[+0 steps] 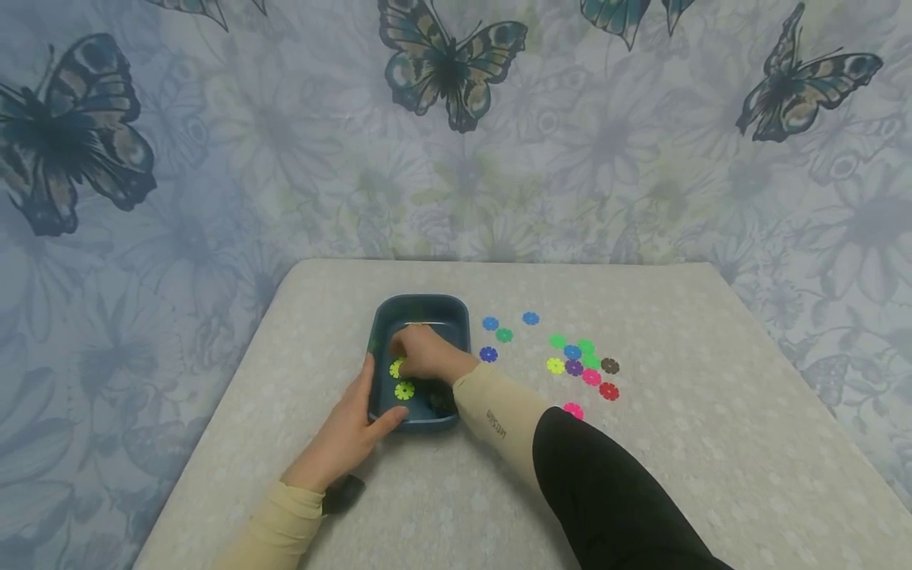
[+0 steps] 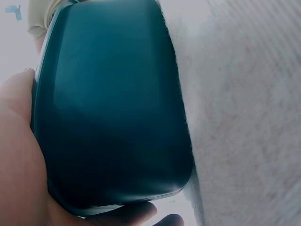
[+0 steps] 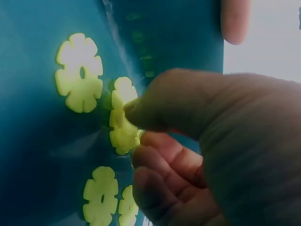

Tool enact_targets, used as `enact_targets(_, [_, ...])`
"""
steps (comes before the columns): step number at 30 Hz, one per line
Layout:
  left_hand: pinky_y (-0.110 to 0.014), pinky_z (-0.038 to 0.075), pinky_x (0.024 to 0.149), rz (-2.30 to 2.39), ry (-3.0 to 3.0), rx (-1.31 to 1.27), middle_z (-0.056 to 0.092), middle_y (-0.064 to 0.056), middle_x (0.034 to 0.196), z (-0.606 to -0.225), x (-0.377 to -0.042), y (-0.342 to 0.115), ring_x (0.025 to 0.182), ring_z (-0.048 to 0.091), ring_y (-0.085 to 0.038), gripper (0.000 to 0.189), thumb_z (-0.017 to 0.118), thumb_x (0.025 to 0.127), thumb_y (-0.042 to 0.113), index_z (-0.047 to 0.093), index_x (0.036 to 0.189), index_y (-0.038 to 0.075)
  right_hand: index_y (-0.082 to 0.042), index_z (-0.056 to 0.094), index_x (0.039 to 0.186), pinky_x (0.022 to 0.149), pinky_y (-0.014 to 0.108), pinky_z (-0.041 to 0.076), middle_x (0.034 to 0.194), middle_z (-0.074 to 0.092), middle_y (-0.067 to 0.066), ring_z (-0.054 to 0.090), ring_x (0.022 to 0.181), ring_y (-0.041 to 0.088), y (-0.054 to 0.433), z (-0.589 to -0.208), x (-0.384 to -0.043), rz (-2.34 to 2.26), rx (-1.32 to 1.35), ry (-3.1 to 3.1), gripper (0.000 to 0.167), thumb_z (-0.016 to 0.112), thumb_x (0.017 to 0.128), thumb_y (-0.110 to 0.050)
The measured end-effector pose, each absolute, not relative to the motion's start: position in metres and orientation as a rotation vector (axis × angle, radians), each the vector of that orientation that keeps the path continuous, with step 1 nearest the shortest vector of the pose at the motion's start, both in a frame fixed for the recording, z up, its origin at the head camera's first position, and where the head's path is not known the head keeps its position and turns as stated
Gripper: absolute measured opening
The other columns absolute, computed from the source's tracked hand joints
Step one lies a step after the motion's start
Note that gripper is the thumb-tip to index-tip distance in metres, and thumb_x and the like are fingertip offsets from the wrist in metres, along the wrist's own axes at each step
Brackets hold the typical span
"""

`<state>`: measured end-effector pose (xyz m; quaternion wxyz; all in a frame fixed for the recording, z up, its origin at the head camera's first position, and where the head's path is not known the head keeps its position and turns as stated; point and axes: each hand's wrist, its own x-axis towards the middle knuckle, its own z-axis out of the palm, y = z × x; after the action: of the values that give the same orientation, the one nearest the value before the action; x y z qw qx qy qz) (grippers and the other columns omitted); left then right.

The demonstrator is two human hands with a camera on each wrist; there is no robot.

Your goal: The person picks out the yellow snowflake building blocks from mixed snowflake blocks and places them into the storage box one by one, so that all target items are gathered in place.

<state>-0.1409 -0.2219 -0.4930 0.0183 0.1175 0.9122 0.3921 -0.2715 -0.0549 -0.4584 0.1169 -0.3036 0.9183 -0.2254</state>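
Observation:
A dark teal rectangular tray (image 1: 422,298) stands left of the middle of the table. My left hand (image 1: 340,435) grips its near left corner, thumb at the front rim and fingers along the left side. The left wrist view shows the tray's outer wall (image 2: 108,99) between thumb and fingers. Inside the tray, my right hand (image 1: 433,356) pinches a yellow flower-shaped disc (image 3: 120,99) between thumb and fingertips. Several other yellow discs lie in the tray, one (image 3: 80,92) flat on the bottom. The right hand partly hides the tray's interior.
Right of the tray, several flower discs lie spread on the pale table (image 1: 641,475): blue (image 1: 530,318), green (image 1: 558,341), purple (image 1: 573,368), pink (image 1: 591,378), red (image 1: 609,392), brown (image 1: 609,366) and yellow (image 1: 556,366). A butterfly-patterned wall (image 1: 463,198) rises behind the table.

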Motion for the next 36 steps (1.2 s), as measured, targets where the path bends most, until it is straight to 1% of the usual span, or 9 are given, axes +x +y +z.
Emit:
enact_targets(9, [-0.062,0.024,0.123,1.222,2.834,0.372,0.006,-0.02,0.172,-0.492,-0.14,-0.22,0.158,0.016,-0.039,0.107,0.064,0.099,0.053,-0.008,0.165,0.009,-0.01,0.075,0.119,0.088,0.029,0.058,0.113,0.075,0.002,0.068,0.1,0.014,-0.053,-0.459,-0.27,-0.677,-0.934,2.691,0.031,0.077,0.088,-0.012])
enact_targets(14, [-0.062,0.025,0.123,1.222,2.834,0.379,0.005,-0.02,0.172,-0.492,-0.14,-0.22,0.158,0.016,-0.039,0.106,0.064,0.099,0.053,-0.007,0.165,0.008,-0.009,0.075,0.118,0.088,0.029,0.057,0.113,0.074,0.004,0.066,0.1,0.015,-0.052,-0.456,-0.27,-0.683,-0.943,2.705,0.029,0.076,0.09,-0.015])
enact_targets(17, [-0.064,0.025,0.122,1.213,2.831,0.384,0.005,-0.021,0.172,-0.492,-0.139,-0.22,0.157,0.016,-0.041,0.106,0.063,0.1,0.053,-0.008,0.165,0.008,-0.009,0.074,0.122,0.09,0.03,0.057,0.119,0.073,0.005,0.066,0.105,0.016,-0.05,-0.448,-0.269,-0.756,-0.939,2.707,0.031,0.073,0.092,-0.017])
enact_targets(21, [-0.064,0.025,0.121,1.189,2.84,0.36,0.006,-0.021,0.172,-0.492,-0.139,-0.221,0.157,0.016,-0.042,0.108,0.063,0.099,0.056,-0.009,0.165,0.009,-0.009,0.073,0.126,0.093,0.032,0.057,0.126,0.071,0.007,0.067,0.113,0.021,-0.039,-0.423,-0.266,-0.902,-0.951,2.7,0.033,0.071,0.095,-0.021])
enact_targets(22, [-0.064,0.024,0.122,1.187,2.842,0.355,0.006,-0.021,0.172,-0.493,-0.139,-0.221,0.157,0.015,-0.042,0.108,0.063,0.099,0.056,-0.009,0.165,0.009,-0.009,0.072,0.127,0.095,0.033,0.056,0.126,0.071,0.007,0.067,0.114,0.021,-0.034,-0.415,-0.265,-0.93,-0.961,2.707,0.034,0.071,0.096,-0.022])
enact_targets(26, [-0.064,0.023,0.122,1.177,2.852,0.341,0.005,-0.019,0.173,-0.493,-0.14,-0.22,0.158,0.014,-0.041,0.109,0.063,0.098,0.058,-0.009,0.165,0.011,-0.01,0.073,0.125,0.088,0.035,0.057,0.126,0.068,0.006,0.066,0.107,0.022,0.001,-0.387,-0.261,-1.053,-0.949,2.756,0.032,0.072,0.096,-0.024])
enact_targets(29, [-0.063,0.023,0.123,1.17,2.861,0.349,0.004,-0.02,0.172,-0.492,-0.141,-0.22,0.158,0.013,-0.042,0.109,0.063,0.098,0.057,-0.01,0.165,0.012,-0.012,0.075,0.121,0.083,0.037,0.057,0.126,0.068,0.005,0.065,0.103,0.021,0.037,-0.377,-0.26,-1.145,-0.894,2.805,0.028,0.073,0.096,-0.024])
enact_targets(32, [-0.063,0.023,0.123,1.16,2.866,0.348,0.004,-0.02,0.172,-0.493,-0.142,-0.22,0.158,0.013,-0.042,0.109,0.063,0.098,0.056,-0.011,0.165,0.012,-0.015,0.075,0.119,0.082,0.04,0.057,0.125,0.069,0.004,0.064,0.102,0.022,0.078,-0.38,-0.259,-1.209,-0.784,2.848,0.026,0.073,0.095,-0.025])
enact_targets(36, [-0.064,0.022,0.123,1.155,2.849,0.329,0.004,-0.022,0.172,-0.495,-0.14,-0.22,0.157,0.012,-0.043,0.11,0.063,0.098,0.057,-0.011,0.165,0.012,-0.014,0.074,0.121,0.082,0.043,0.056,0.125,0.069,0.006,0.062,0.105,0.024,0.126,-0.403,-0.251,-1.243,-0.599,2.856,0.027,0.071,0.097,-0.024])
